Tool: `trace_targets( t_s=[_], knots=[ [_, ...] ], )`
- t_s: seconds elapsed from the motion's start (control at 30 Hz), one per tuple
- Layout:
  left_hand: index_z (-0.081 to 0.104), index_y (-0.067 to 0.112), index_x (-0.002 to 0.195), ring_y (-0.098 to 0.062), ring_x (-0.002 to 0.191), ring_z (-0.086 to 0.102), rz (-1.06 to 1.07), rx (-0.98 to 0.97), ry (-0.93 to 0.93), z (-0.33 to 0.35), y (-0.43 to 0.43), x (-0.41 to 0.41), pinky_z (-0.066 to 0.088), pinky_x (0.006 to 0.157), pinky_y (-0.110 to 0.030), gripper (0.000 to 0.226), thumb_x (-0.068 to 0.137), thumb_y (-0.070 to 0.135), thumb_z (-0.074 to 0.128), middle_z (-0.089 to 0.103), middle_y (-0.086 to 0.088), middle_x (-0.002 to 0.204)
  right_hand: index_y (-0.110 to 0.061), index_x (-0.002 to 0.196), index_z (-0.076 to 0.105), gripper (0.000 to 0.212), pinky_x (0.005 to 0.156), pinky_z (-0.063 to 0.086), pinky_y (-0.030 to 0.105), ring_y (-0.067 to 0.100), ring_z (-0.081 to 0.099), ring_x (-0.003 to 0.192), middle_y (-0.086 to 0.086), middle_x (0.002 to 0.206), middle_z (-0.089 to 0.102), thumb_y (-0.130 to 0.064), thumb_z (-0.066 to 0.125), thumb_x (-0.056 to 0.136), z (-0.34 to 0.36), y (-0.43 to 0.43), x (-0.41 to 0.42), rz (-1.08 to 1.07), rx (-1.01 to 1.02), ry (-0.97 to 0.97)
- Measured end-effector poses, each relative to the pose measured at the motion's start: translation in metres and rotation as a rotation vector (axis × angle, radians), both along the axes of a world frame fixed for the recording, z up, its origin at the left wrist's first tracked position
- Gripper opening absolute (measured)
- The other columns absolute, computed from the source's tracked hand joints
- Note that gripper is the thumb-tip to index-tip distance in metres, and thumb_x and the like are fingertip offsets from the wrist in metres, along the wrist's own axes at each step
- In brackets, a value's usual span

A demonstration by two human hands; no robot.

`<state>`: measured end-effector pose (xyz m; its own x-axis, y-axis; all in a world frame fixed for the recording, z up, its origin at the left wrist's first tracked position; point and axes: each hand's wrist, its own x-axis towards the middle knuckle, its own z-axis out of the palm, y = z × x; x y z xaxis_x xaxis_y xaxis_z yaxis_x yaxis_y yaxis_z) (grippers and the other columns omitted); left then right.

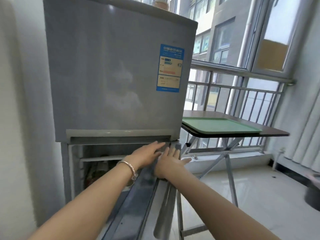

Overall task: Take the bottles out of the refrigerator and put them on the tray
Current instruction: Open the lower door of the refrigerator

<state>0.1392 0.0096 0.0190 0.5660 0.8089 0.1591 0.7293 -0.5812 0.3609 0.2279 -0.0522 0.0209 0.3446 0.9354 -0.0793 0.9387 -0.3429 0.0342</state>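
Head view: the bottles show only as blurred dark and pale shapes on a shelf inside the open lower compartment of the refrigerator, so their long axis and the way they point cannot be told. They lie below and to the left of the left grip, behind its forearm, and neither grip touches them. The left grip is released, its fingers straight and flat along the top edge of the lower door, which stands swung out toward the camera. Just beside it, on the right, the right grip is also released, fingers spread and straight, resting against the same top edge of the door. A bracelet circles the left wrist. The green tray lies flat on the dark desk to the right of the refrigerator, its long axis running left to right, higher than both grips and apart from them. The upper door is closed and bears a blue label. A metal railing and windows stand behind the desk.
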Motion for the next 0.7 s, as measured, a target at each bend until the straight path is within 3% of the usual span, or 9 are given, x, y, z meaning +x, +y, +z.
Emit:
trace_targets(
  t_s=[0.17, 0.33, 0.5, 0.7],
  knots=[
    [0.025, 0.034, 0.152, -0.021, 0.151, 0.014, -0.110, 0.057, 0.100, -0.009, -0.009, 0.068, 0.024, 0.118, -0.049, 0.052, 0.102, 0.047, 0.028, 0.014, 0.001, 0.164, -0.005, 0.151, -0.019, 0.110, 0.109, 0.005, 0.075, 0.032, -0.015, 0.150, 0.012, 0.162, -0.019, -0.063, 0.051, 0.088, 0.003, -0.032, 0.055, -0.039, -0.085, -0.070],
    [0.018, 0.035, 0.154, -0.016, 0.152, 0.000, -0.141, 0.073, 0.129, -0.022, -0.015, 0.108, 0.013, 0.120, -0.052, 0.052, 0.103, 0.047, 0.019, 0.006, 0.002, 0.165, -0.007, 0.152, -0.016, 0.103, 0.109, 0.005, 0.073, 0.033, -0.011, 0.150, 0.013, 0.164, -0.011, -0.059, 0.049, 0.091, -0.010, -0.056, 0.107, -0.087, -0.025, -0.129],
    [0.002, 0.044, 0.153, -0.020, 0.152, -0.005, -0.182, 0.137, 0.143, -0.038, -0.030, 0.139, 0.002, 0.120, -0.055, 0.061, 0.097, 0.063, 0.017, -0.007, 0.003, 0.165, -0.025, 0.154, -0.016, 0.111, 0.109, 0.009, 0.073, 0.035, -0.010, 0.150, 0.009, 0.164, -0.011, -0.071, 0.053, 0.081, -0.021, -0.073, 0.157, -0.116, 0.093, -0.124],
    [-0.005, 0.044, 0.152, -0.022, 0.152, -0.009, -0.162, 0.129, 0.199, -0.038, -0.033, 0.163, -0.001, 0.120, -0.057, 0.066, 0.094, 0.066, 0.016, -0.012, 0.002, 0.164, -0.026, 0.154, -0.015, 0.117, 0.110, 0.018, 0.067, 0.030, -0.001, 0.151, 0.005, 0.164, -0.003, -0.080, 0.051, 0.073, -0.031, -0.079, 0.201, -0.125, 0.139, -0.168]
  ],
)
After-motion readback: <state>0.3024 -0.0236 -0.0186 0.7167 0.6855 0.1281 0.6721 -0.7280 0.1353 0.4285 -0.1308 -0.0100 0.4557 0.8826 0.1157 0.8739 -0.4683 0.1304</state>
